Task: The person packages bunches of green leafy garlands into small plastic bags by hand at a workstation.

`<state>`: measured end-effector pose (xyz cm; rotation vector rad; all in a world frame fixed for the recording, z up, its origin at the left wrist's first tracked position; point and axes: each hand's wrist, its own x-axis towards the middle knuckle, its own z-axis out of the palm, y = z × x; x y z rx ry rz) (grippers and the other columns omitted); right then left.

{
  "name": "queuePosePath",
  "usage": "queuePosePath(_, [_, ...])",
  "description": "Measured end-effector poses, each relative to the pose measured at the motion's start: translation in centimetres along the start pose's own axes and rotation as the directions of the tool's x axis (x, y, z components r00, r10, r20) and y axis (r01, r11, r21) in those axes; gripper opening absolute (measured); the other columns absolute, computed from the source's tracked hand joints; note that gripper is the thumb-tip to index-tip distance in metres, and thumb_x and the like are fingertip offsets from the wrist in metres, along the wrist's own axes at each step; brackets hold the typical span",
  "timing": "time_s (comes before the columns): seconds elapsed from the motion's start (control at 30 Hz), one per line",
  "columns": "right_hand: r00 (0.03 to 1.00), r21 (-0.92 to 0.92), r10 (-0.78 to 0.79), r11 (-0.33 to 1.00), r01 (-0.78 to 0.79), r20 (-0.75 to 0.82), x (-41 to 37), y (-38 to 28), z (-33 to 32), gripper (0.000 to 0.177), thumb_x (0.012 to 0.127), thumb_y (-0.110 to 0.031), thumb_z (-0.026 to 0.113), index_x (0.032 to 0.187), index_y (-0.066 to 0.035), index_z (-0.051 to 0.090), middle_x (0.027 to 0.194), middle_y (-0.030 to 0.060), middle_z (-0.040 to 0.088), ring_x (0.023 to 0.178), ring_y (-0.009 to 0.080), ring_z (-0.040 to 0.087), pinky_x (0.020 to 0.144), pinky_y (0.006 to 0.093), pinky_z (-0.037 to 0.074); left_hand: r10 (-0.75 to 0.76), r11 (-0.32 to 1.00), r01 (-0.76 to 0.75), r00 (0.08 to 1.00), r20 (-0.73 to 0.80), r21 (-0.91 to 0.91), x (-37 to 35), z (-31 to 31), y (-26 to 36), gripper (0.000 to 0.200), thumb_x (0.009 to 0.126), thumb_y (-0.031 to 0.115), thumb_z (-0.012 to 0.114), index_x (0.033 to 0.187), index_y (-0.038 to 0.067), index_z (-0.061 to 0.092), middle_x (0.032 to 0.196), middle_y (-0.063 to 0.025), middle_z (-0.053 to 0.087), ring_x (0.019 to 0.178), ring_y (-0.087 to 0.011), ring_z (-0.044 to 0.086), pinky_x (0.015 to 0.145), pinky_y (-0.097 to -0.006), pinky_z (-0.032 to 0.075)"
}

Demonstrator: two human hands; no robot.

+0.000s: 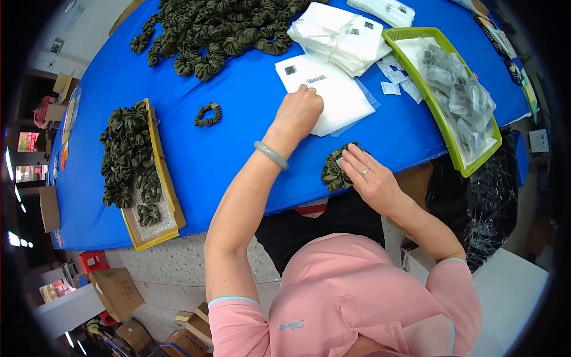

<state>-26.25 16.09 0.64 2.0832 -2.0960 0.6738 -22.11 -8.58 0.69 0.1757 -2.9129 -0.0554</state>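
Note:
My left hand [298,111], with a pale bangle on the wrist, is closed with curled fingers on the top of a white printed plastic bag [333,98]. The bag lies flat on the table below a thicker stack of similar bags [339,38]. Near the front edge of the table, my right hand [372,181], with a ring on one finger, holds a dark green scrunchie [334,171]. Its fingers lie straight and together across the scrunchie, over a small whitish piece. The thumb is hidden.
A large heap of green scrunchies [220,33] covers the far side of the blue table [238,143]. One loose scrunchie [207,115] lies alone. Left is a yellow tray [168,202] of scrunchies; right, a green tray [443,113] with clear packets. Small white labels [391,88] lie beside it.

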Motion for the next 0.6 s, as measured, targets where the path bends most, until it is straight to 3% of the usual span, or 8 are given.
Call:
queuePosePath(0.13, [0.985, 0.254, 0.172, 0.953, -0.163, -0.011, 0.3, 0.8, -1.5, 0.045, 0.080, 0.008, 0.062, 0.125, 0.003, 0.060, 0.134, 0.0187, 0.061, 0.128, 0.0331, 0.057, 0.106, 0.0380, 0.048, -0.279, 0.936, 0.246, 0.954, -0.106, -0.253, 0.2, -0.2, -0.2, 0.006, 0.077, 0.003, 0.065, 0.071, 0.001, 0.066, 0.079, -0.0151, 0.066, 0.071, -0.0301, 0.063, 0.061, -0.0391, 0.054])
queuePosePath(0.2, [0.955, 0.371, 0.293, 0.892, -0.258, -0.041, 0.2, 1.3, -2.3, 0.047, 0.079, 0.009, 0.062, 0.126, 0.003, 0.060, 0.135, 0.0186, 0.060, 0.128, 0.0330, 0.057, 0.106, 0.0379, 0.048, -0.245, 0.947, 0.192, 0.950, -0.194, -0.257, -0.9, -1.7, 0.5, 0.008, 0.076, 0.003, 0.065, 0.069, 0.002, 0.062, 0.075, -0.0160, 0.065, 0.065, -0.0300, 0.060, 0.059, -0.0390, 0.053])
queuePosePath(0.27, [0.853, 0.587, 0.520, 0.706, -0.395, -0.052, -0.1, 1.6, -3.1, 0.050, 0.077, 0.010, 0.061, 0.126, 0.003, 0.060, 0.136, 0.0184, 0.060, 0.129, 0.0327, 0.057, 0.107, 0.0376, 0.047, -0.229, 0.963, 0.192, 0.952, -0.201, -0.187, -3.2, -3.7, 2.8, 0.010, 0.076, 0.002, 0.065, 0.067, 0.001, 0.061, 0.070, -0.0138, 0.063, 0.061, -0.0286, 0.058, 0.058, -0.0376, 0.051])
queuePosePath(0.33, [0.783, 0.684, 0.622, 0.583, -0.439, -0.028, -0.2, 1.4, -3.3, 0.052, 0.076, 0.011, 0.061, 0.127, 0.003, 0.060, 0.136, 0.0183, 0.060, 0.129, 0.0326, 0.057, 0.107, 0.0374, 0.047, -0.231, 0.971, 0.218, 0.959, -0.162, -0.094, -6.1, -5.7, 5.4, 0.013, 0.076, 0.000, 0.066, 0.065, 0.000, 0.058, 0.066, -0.0111, 0.060, 0.058, -0.0266, 0.056, 0.056, -0.0360, 0.050])
queuePosePath(0.47, [0.787, 0.721, 0.612, 0.580, -0.379, -0.078, -0.1, -0.8, -3.2, 0.055, 0.075, 0.012, 0.060, 0.130, 0.003, 0.059, 0.136, 0.0182, 0.060, 0.129, 0.0328, 0.057, 0.107, 0.0384, 0.047, -0.309, 0.944, 0.305, 0.951, -0.010, -0.123, -10.6, -6.0, 8.0, 0.010, 0.076, 0.000, 0.067, 0.069, 0.002, 0.060, 0.069, -0.0105, 0.061, 0.061, -0.0246, 0.057, 0.056, -0.0351, 0.050])
queuePosePath(0.5, [0.865, 0.669, 0.485, 0.687, -0.283, -0.132, 0.2, -1.6, -2.7, 0.057, 0.076, 0.013, 0.060, 0.132, 0.003, 0.059, 0.136, 0.0184, 0.060, 0.128, 0.0333, 0.057, 0.107, 0.0390, 0.047, -0.327, 0.935, 0.327, 0.945, 0.023, -0.139, -11.2, -5.8, 8.1, 0.009, 0.076, 0.000, 0.067, 0.070, 0.002, 0.061, 0.070, -0.0105, 0.062, 0.062, -0.0242, 0.057, 0.056, -0.0350, 0.050])
queuePosePath(0.57, [0.958, 0.528, 0.223, 0.844, -0.097, -0.180, 0.1, -2.6, -0.5, 0.061, 0.076, 0.012, 0.061, 0.136, 0.001, 0.056, 0.137, 0.0180, 0.059, 0.128, 0.0345, 0.057, 0.108, 0.0404, 0.047, -0.448, 0.790, 0.472, 0.880, 0.156, -0.391, -12.1, -5.6, 7.5, 0.005, 0.076, 0.005, 0.069, 0.078, 0.006, 0.064, 0.080, -0.0124, 0.066, 0.070, -0.0275, 0.061, 0.062, -0.0366, 0.052])
queuePosePath(0.6, [0.959, 0.526, 0.221, 0.845, -0.096, -0.180, 0.1, -2.7, -0.6, 0.061, 0.076, 0.012, 0.061, 0.136, 0.001, 0.056, 0.137, 0.0180, 0.059, 0.128, 0.0345, 0.057, 0.108, 0.0404, 0.047, -0.487, 0.685, 0.533, 0.842, 0.232, -0.497, -12.5, -5.6, 7.0, 0.007, 0.076, 0.007, 0.070, 0.083, 0.007, 0.066, 0.085, -0.0134, 0.068, 0.074, -0.0291, 0.063, 0.064, -0.0375, 0.054])
